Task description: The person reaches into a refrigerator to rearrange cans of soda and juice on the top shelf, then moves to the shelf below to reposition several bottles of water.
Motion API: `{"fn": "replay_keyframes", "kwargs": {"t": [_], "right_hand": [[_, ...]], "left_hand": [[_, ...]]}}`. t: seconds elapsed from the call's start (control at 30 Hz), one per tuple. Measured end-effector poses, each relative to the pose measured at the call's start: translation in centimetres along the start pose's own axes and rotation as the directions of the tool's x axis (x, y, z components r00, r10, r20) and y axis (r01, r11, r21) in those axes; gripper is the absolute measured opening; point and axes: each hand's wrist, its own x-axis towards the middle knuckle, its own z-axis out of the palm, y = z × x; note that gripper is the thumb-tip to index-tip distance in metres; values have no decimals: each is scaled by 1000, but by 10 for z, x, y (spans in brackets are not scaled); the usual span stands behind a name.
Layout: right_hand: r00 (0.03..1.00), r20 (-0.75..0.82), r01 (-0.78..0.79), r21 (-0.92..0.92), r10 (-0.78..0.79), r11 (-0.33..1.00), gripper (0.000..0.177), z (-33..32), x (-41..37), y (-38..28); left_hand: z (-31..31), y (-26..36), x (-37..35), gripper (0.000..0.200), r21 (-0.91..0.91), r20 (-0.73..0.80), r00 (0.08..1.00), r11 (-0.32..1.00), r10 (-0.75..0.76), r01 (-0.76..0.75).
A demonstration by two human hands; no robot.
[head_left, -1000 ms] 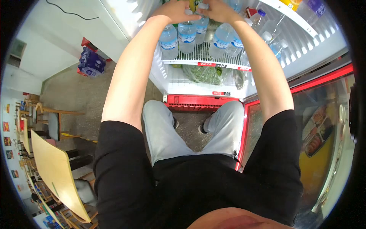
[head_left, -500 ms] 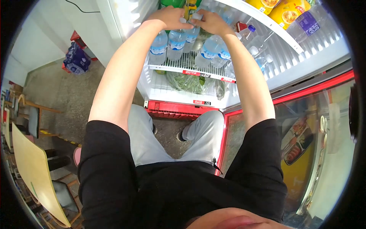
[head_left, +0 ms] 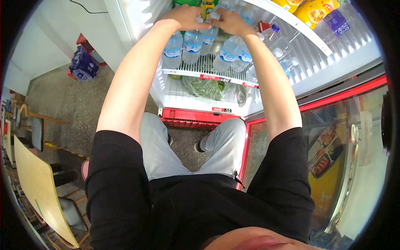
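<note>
Both of my hands reach into an open fridge, among clear water bottles with blue labels. My left hand (head_left: pixel 183 17) is closed around the top of a bottle (head_left: pixel 192 46) in the front left group. My right hand (head_left: pixel 230 21) has its fingers on the white cap of a bottle (head_left: pixel 209 37) just beside it. Another bottle (head_left: pixel 173 51) stands at the far left of the wire shelf (head_left: pixel 204 68). Two more bottles (head_left: pixel 227 54) stand below my right hand. Green bottles (head_left: pixel 186 3) and a yellow package (head_left: pixel 207 8) show behind my hands.
A lower shelf holds bagged green vegetables (head_left: pixel 206 88). Yellow-orange packages (head_left: pixel 316 12) and a purple-labelled bottle (head_left: pixel 336 23) are on the curved rack at the upper right. The fridge door (head_left: pixel 329 158) stands open at the right. A wooden table (head_left: pixel 37 183) is at the left.
My hands have shifted very slightly upward in the view. The bottles beneath them look nearly unmoved.
</note>
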Motion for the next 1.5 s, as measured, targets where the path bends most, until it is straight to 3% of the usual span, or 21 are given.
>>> {"fn": "replay_keyframes", "kwargs": {"t": [0.2, 0.47, 0.5, 0.57, 0.6, 0.7, 0.8, 0.9, 1.0, 1.3, 1.5], "right_hand": [[993, -82, 83, -8, -83, 997, 78, 11, 5, 15], [998, 33, 47, 210, -55, 977, 69, 3, -3, 1], [997, 56, 28, 250, -44, 968, 68, 1, -5, -2], [982, -41, 190, 257, -185, 948, 63, 3, -2, 1], [963, -90, 268, 255, -253, 929, 61, 5, -1, 4], [951, -107, 308, 232, -291, 923, 61, 9, 3, 9], [995, 102, -8, 309, -24, 951, 71, 9, 4, 12], [998, 64, 3, 295, -23, 955, 70, 8, 1, 14], [995, 25, 89, 129, -93, 988, 61, 0, 2, 6], [988, -51, 154, 174, -147, 973, 59, 1, 0, 1], [987, -16, 162, 191, -162, 968, 60, 4, 4, 9]], "left_hand": [[3, -7, 6, 68, 7, 21, 1000, 1000, 8, -8], [9, -8, 0, 61, 35, -89, 985, 989, 145, -143], [5, -6, 1, 57, -8, 14, 995, 995, 99, -99], [-23, 13, -4, 54, -80, 222, 975, 997, 17, 1], [-21, 12, -4, 53, -68, 209, 977, 997, 41, -28], [-16, 6, -5, 50, -35, 184, 980, 996, 81, -76], [-19, 9, -5, 51, -17, 207, 978, 999, 36, -33], [-26, 17, -6, 52, 1, 255, 966, 999, -32, 33], [-28, 21, -7, 55, 22, 265, 963, 999, -44, 40], [-24, 19, -5, 59, 59, 244, 969, 998, -49, 35], [-25, 18, -5, 60, 54, 259, 966, 999, -18, 4]]}}
